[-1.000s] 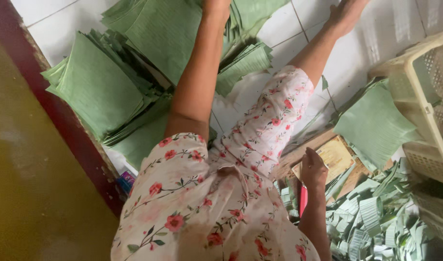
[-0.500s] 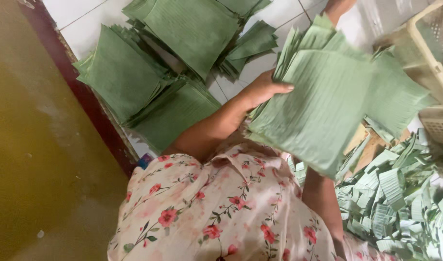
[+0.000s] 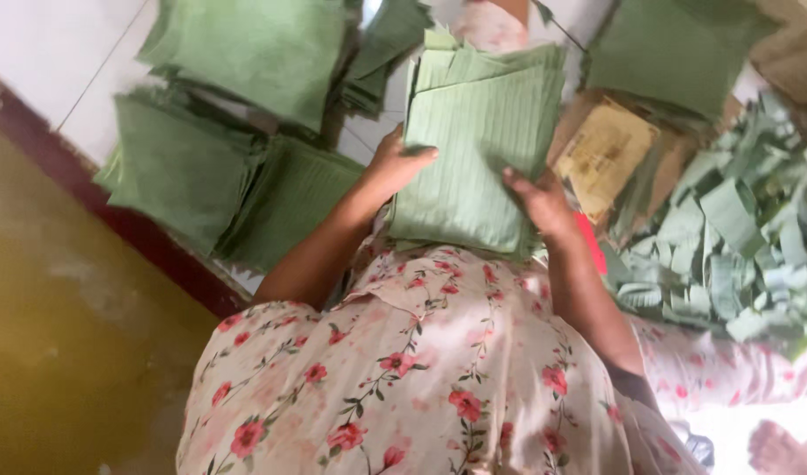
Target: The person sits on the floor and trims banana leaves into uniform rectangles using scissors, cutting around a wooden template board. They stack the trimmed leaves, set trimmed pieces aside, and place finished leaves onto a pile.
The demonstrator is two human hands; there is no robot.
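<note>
I hold a thick stack of green ribbed square sheets [image 3: 474, 145] in front of my chest, over my floral-print clothing [image 3: 421, 369]. My left hand [image 3: 395, 167] grips the stack's left edge, thumb on top. My right hand [image 3: 540, 202] grips its lower right edge. Both hands are shut on the same stack. The stack's far end reaches up toward the top of the view.
More piles of green sheets [image 3: 245, 62] lie on the white tiled floor to the left and at upper right [image 3: 659, 53]. A heap of green offcut strips [image 3: 738, 237] sits at right beside a brown cardboard piece [image 3: 606, 149]. A dark red threshold [image 3: 139, 233] borders a yellowish floor.
One second ago both arms reached out to the piles. Since then they have drawn a stack of green sheets in close to my body, and my right hand has taken its lower edge.
</note>
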